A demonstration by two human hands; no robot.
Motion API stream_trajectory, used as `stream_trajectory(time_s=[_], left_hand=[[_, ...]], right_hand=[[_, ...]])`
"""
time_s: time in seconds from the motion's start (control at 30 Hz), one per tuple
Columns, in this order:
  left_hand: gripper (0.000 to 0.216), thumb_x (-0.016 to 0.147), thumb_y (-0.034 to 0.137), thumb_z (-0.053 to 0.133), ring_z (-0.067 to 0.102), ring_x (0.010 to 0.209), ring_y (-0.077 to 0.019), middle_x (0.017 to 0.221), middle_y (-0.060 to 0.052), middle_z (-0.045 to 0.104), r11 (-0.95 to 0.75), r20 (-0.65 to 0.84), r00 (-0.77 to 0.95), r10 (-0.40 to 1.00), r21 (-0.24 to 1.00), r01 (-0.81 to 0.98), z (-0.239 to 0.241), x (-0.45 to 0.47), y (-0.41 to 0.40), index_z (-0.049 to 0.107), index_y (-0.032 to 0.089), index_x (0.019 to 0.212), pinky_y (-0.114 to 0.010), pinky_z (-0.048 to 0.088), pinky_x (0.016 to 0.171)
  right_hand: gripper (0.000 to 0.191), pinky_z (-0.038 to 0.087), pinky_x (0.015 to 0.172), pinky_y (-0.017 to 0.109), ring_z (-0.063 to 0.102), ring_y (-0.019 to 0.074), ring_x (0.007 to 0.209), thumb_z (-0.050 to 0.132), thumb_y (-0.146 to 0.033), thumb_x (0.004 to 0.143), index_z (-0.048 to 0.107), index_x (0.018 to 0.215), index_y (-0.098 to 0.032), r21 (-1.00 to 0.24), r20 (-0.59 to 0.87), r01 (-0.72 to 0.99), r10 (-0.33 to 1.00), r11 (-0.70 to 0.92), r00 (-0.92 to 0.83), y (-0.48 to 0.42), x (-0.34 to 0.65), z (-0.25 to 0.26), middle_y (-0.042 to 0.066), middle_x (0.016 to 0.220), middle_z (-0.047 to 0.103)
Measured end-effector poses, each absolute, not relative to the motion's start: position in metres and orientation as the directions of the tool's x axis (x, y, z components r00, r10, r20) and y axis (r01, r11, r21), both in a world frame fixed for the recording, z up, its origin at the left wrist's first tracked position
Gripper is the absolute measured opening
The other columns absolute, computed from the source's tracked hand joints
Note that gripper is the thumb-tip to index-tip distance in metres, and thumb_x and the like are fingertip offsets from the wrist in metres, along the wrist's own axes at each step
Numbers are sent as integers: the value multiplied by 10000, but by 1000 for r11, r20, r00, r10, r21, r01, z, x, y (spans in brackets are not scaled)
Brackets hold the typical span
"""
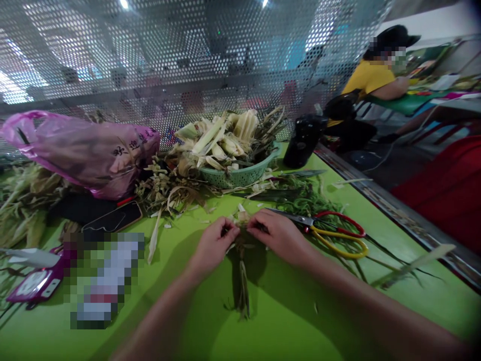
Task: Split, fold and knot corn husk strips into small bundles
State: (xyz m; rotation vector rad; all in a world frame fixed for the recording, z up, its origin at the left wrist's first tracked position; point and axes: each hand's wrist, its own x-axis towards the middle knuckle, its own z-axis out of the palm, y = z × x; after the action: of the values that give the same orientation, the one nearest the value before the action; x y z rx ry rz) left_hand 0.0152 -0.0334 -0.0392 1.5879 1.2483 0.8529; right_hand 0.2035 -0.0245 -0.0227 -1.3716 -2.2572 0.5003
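Observation:
Between my hands is a small bundle of dried corn husk (243,281), its thin strips hanging down toward me over the green table. My left hand (217,238) is closed, with finger and thumb pinching the bundle's upper left side. From the other side my right hand (276,233) pinches it too, fingers bent together. The top of the bundle is pale and partly hidden by my fingers. Just right of my right hand lies a pair of scissors (330,230) with one red and one yellow handle loop, resting on green plant strands (313,200).
A green basket (240,176) heaped with corn husks (225,135) stands behind my hands. A dark bottle (303,140) is at its right, a pink plastic bag (90,150) at its left. A phone (116,218) lies left. A person in yellow (372,77) sits beyond the table's right edge.

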Motion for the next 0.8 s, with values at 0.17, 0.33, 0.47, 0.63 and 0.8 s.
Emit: stream_trajectory(time_s=[0.17, 0.33, 0.47, 0.63, 0.8], left_hand=[[145, 837, 295, 527, 486, 687, -125, 725, 7, 550, -27, -52, 228, 972, 943, 332, -40, 17, -34, 546, 161, 784, -236, 374, 621], [81, 793, 197, 539, 537, 731, -132, 785, -18, 597, 63, -127, 250, 960, 966, 249, -36, 17, -35, 576, 146, 845, -244, 420, 667], [104, 748, 153, 549, 543, 720, -130, 789, -21, 610, 61, -121, 241, 963, 969, 241, -39, 19, -34, 586, 143, 845, -245, 425, 666], [106, 697, 179, 604, 519, 675, -127, 742, 0, 600, -7, -74, 238, 968, 946, 324, -43, 22, -36, 590, 154, 799, -241, 398, 625], [54, 718, 188, 571, 501, 650, -118, 700, 9, 572, -13, -65, 265, 962, 959, 281, -39, 21, -37, 571, 155, 761, -235, 387, 605]], right_hand=[[165, 350, 601, 247, 530, 155, 681, 644, -304, 816, 591, 727, -176, -576, 181, 714, 914, 399, -364, -27, 203, -18, 8, 724, 593], [80, 371, 621, 236, 561, 143, 689, 630, -227, 811, 633, 748, -179, -708, 127, 611, 915, 354, -383, -28, 204, -16, -5, 729, 631], [77, 375, 624, 236, 560, 142, 688, 611, -193, 815, 631, 742, -180, -733, 131, 583, 914, 351, -385, -31, 202, -16, -7, 729, 630], [82, 366, 622, 244, 552, 150, 704, 605, -201, 827, 613, 748, -183, -681, 202, 618, 912, 393, -357, -36, 191, -16, 5, 750, 621], [121, 402, 663, 246, 582, 151, 746, 554, -252, 881, 638, 817, -193, -713, 249, 552, 892, 433, -377, -37, 188, -16, 12, 796, 648]])
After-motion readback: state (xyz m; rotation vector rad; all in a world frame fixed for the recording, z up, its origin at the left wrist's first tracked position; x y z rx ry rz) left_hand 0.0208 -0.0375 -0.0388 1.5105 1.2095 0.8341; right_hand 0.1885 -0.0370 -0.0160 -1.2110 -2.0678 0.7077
